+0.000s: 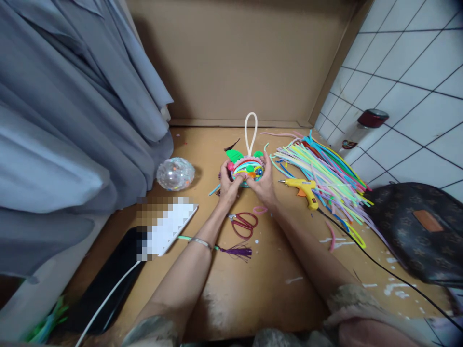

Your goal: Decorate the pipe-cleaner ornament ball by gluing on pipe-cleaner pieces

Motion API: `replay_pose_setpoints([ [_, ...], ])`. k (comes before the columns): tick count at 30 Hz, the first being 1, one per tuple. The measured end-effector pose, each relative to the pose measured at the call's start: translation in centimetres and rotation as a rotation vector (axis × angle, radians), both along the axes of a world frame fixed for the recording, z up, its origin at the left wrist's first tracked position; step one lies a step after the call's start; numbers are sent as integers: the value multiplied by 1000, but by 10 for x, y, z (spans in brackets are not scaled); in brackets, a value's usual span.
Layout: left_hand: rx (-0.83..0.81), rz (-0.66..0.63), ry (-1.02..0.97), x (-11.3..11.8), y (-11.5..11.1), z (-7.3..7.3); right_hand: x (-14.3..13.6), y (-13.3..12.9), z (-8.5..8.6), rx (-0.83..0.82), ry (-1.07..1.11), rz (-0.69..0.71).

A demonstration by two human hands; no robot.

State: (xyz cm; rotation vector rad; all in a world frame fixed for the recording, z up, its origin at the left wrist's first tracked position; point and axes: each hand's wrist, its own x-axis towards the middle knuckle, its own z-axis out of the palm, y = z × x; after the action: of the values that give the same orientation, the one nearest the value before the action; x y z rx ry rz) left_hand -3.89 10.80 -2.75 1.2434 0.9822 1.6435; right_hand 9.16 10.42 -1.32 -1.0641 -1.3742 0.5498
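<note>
Both hands hold a colourful pipe-cleaner ornament point(247, 166) in the middle of the table. It has green leaf shapes, a pink ball, a blue bead and a white loop standing up at its top. My left hand point(228, 184) grips its left side, fingers wrapped behind and the thumb on the front. From the right, my right hand point(265, 182) closes on it the same way, and the two thumbs nearly meet on the front. Red-handled scissors point(244, 225) lie just below the hands. A yellow glue gun point(303, 189) rests to the right of my right hand.
A pile of coloured pipe cleaners point(321, 168) spreads at the right, near a brown bag point(419, 226) and a red-lidded bottle point(358, 132). To the left are a clear ball point(175, 173), a white device point(173, 226) and a black case point(115, 279). A purple tassel point(237, 251) lies in front.
</note>
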Motion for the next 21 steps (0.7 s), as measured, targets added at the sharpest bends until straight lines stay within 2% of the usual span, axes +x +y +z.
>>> replay_pose_setpoints([
  [14,-19,32,4,1,4,3,2,-3,4,-13,-58,-1],
  [21,-39,74,23,2,6,3,4,-5,5,-11,95,113],
])
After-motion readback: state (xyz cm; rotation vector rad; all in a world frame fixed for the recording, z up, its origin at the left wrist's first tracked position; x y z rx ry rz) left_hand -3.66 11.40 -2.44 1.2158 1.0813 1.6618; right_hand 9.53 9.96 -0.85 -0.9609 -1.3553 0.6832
